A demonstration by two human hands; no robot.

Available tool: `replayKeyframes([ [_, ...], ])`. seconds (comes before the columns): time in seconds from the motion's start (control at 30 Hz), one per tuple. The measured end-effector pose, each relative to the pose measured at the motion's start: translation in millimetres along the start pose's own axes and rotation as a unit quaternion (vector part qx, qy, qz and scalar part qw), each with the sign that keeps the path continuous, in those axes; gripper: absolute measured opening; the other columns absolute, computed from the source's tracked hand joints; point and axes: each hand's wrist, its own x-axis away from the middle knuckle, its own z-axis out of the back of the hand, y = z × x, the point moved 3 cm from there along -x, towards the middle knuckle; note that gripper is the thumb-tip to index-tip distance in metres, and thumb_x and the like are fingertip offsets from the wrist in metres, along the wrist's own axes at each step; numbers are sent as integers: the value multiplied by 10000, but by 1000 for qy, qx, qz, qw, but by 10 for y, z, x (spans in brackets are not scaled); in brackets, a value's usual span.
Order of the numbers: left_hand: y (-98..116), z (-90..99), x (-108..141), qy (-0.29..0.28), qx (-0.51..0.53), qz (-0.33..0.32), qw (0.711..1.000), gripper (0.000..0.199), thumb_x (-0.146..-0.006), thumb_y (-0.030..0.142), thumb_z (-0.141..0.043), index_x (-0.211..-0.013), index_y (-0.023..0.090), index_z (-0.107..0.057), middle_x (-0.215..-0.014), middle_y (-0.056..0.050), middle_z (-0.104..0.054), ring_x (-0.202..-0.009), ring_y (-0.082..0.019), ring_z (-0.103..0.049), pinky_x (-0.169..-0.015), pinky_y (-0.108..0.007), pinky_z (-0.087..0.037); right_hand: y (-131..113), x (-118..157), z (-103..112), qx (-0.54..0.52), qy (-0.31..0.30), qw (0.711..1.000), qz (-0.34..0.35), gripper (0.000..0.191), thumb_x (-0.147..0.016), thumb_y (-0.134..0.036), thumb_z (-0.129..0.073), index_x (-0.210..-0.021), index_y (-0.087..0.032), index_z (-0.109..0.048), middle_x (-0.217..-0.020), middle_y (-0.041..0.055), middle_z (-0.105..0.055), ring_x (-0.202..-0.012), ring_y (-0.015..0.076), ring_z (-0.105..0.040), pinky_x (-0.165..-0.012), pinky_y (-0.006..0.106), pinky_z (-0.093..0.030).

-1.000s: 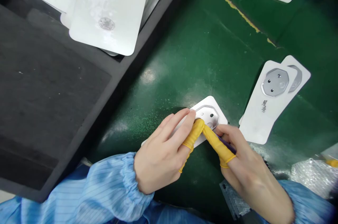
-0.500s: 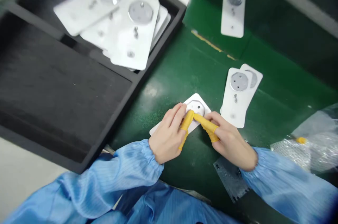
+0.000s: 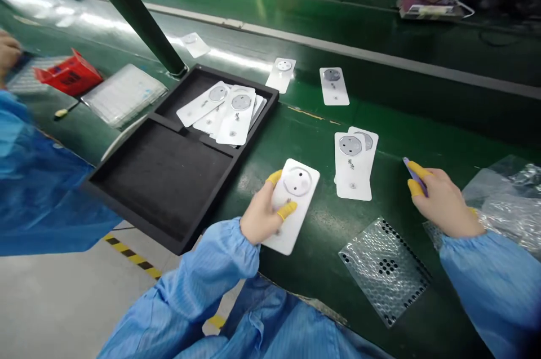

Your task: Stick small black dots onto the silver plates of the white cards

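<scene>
My left hand [image 3: 265,209] grips a white rectangular panel [image 3: 291,232] by its left edge, yellow finger cots on thumb and finger. The panel has rounded corners and a round, faceted recess with small dark holes near its far end. My right hand [image 3: 443,198], also in yellow finger cots, pinches a slim purple stick-like tool [image 3: 416,177] over the green table. Between the hands lie two overlapping white panels [image 3: 353,176] with grey octagonal inserts. Nearer my body is a clear sheet [image 3: 382,274] dotted with small black round pieces.
A black divided tray [image 3: 160,173] holds several white panels [image 3: 236,119] in its far compartment. More panels [image 3: 333,88] lie at the back. Clear bubble wrap [image 3: 511,207] is at the right. A co-worker's blue sleeve [image 3: 38,190] and a red bin [image 3: 70,74] are at left.
Both hands were together on the panel; now my left hand alone has it raised and turned. My right hand has moved right and holds the purple tool. The view has tilted up.
</scene>
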Motion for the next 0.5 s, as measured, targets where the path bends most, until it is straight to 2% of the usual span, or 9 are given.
replayKeyframes([
  [0.1, 379, -166, 215, -78, 186, 8, 979, 542, -880, 288, -572, -1310, 157, -271, -1120, -146, -657, -894, -234, -698, -724, -365, -615, -146, 155, 87, 19, 3, 999, -34, 360, -885, -285, -508, -1141, -66, -636, -1196, 229, -546, -1097, 315, -550, -879, 426, -411],
  [0.17, 661, -317, 365, -122, 264, 22, 957, 534, -880, 299, -589, -1293, 189, -269, -1071, -119, -682, -811, -211, -713, -652, -314, -627, -399, 379, 197, -22, 10, 999, -42, 346, -899, -283, -498, -1194, -137, -607, -1294, 167, -529, -1161, 278, -530, -937, 388, -417],
  [0.2, 791, -387, 422, -131, 293, 23, 947, 522, -875, 290, -601, -1280, 203, -284, -1066, -108, -686, -800, -203, -714, -633, -294, -627, -541, 516, 245, -97, -1, 994, -41, 322, -916, -266, -477, -1200, -177, -600, -1270, 127, -564, -1123, 235, -566, -918, 351, -451],
  [0.23, 902, -454, 463, -136, 316, 24, 939, 503, -870, 273, -613, -1266, 215, -308, -1072, -98, -686, -804, -198, -713, -630, -279, -625, -680, 661, 287, -193, -17, 980, -38, 292, -935, -248, -439, -1170, -215, -609, -1167, 90, -633, -1003, 192, -629, -837, 312, -503],
  [0.27, 994, -519, 491, -138, 336, 27, 931, 480, -865, 251, -622, -1250, 223, -338, -1076, -88, -686, -816, -195, -711, -637, -269, -621, -812, 805, 325, -264, -29, 964, -22, 261, -939, -221, -428, -1093, -251, -637, -1026, 43, -686, -877, 154, -662, -752, 268, -530],
  [0.33, 1119, -651, 517, -153, 375, 39, 914, 425, -862, 203, -624, -1216, 229, -391, -1073, -77, -687, -868, -205, -702, -687, -277, -614, -1004, 1066, 401, -351, -14, 936, 28, 226, -911, -152, -466, -861, -266, -655, -749, -36, -676, -639, 94, -638, -589, 187, -516],
  [0.4, 1189, -776, 532, -183, 415, 57, 889, 379, -864, 161, -612, -1186, 228, -423, -1072, -78, -688, -918, -223, -692, -733, -299, -603, -1067, 1265, 454, -387, 34, 920, 48, 237, -873, -91, -499, -722, -241, -605, -603, -68, -590, -509, 65, -562, -506, 155, -485],
  [0.5, 1239, -900, 555, -224, 459, 89, 855, 387, -851, 128, -620, -1174, 233, -434, -1080, -81, -683, -913, -230, -692, -732, -309, -594, -1017, 1434, 484, -393, 104, 914, 18, 251, -837, -39, -524, -679, -227, -574, -530, -81, -460, -423, 42, -429, -497, 139, -479],
])
